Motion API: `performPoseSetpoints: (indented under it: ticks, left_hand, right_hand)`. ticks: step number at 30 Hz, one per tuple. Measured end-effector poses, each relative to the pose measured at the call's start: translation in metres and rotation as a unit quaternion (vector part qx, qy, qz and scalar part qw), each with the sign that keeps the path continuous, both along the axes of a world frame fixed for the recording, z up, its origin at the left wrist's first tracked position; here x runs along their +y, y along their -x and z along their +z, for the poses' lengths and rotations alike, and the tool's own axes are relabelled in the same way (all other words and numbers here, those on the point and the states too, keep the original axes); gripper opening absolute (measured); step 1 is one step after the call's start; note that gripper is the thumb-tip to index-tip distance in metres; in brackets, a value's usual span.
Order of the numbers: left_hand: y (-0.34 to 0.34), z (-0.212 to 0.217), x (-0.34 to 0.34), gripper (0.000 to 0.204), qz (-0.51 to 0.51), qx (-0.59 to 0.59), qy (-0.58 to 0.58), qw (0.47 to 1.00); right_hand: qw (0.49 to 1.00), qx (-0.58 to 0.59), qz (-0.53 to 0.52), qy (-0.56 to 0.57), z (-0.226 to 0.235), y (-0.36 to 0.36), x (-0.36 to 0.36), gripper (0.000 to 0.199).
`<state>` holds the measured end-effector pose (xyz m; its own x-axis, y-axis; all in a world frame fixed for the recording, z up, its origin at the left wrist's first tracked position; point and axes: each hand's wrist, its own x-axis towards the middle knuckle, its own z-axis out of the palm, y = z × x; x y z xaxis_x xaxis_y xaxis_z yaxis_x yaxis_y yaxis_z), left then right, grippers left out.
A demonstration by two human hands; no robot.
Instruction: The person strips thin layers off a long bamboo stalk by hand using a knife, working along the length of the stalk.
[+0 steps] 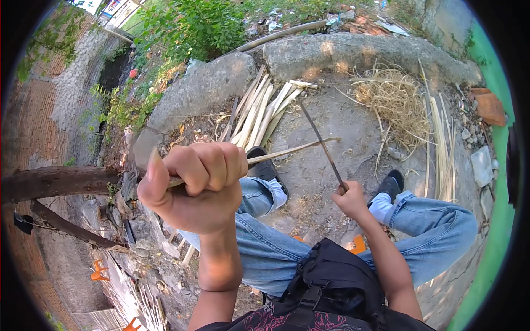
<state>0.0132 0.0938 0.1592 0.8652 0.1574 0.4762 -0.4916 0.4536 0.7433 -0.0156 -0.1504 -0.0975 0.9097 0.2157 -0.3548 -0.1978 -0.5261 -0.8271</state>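
Note:
My left hand point(196, 179), raised close to the camera, is closed in a fist around a thin bamboo strip point(287, 150). The strip sticks out of the fist to the right and ends in a slightly curved tip. Lower and to the right, my right hand point(351, 199) grips the end of a long, narrow dark blade point(317, 134); its handle is mostly hidden by the fingers. The blade slants up and to the left and crosses the strip near its far end. Whether the two touch there I cannot tell.
Split bamboo strips point(256, 113) lie piled beyond my left foot. A heap of curly shavings point(393, 105) and more long strips point(441, 151) lie at the right. A low concrete edge point(353, 52) curves behind them. Tree trunks point(61, 183) stand at the left, a green wall point(494, 176) at the right.

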Motion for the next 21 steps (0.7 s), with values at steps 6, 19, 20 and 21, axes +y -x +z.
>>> performPoseSetpoints:
  ticks: [6, 19, 20, 21]
  left_hand:
    - [-0.003, 0.002, 0.003, 0.049, -0.118, -0.076, -0.036, 0.989]
    - [-0.008, 0.008, 0.006, 0.048, -0.117, -0.024, -0.005, 0.993]
    - [-0.011, 0.005, 0.008, 0.048, -0.113, -0.025, -0.01, 0.993]
    - [-0.01, 0.003, 0.01, 0.048, -0.106, -0.021, -0.016, 0.994]
  right_hand:
    - [0.999, 0.043, 0.007, 0.011, 0.033, -0.008, 0.012, 0.015]
    - [0.998, 0.024, -0.057, -0.028, -0.034, 0.0, -0.002, 0.018]
    - [0.997, 0.053, -0.051, 0.034, -0.064, -0.009, -0.022, 0.018]
    - [0.991, 0.085, -0.04, 0.094, -0.065, -0.012, -0.027, 0.018]
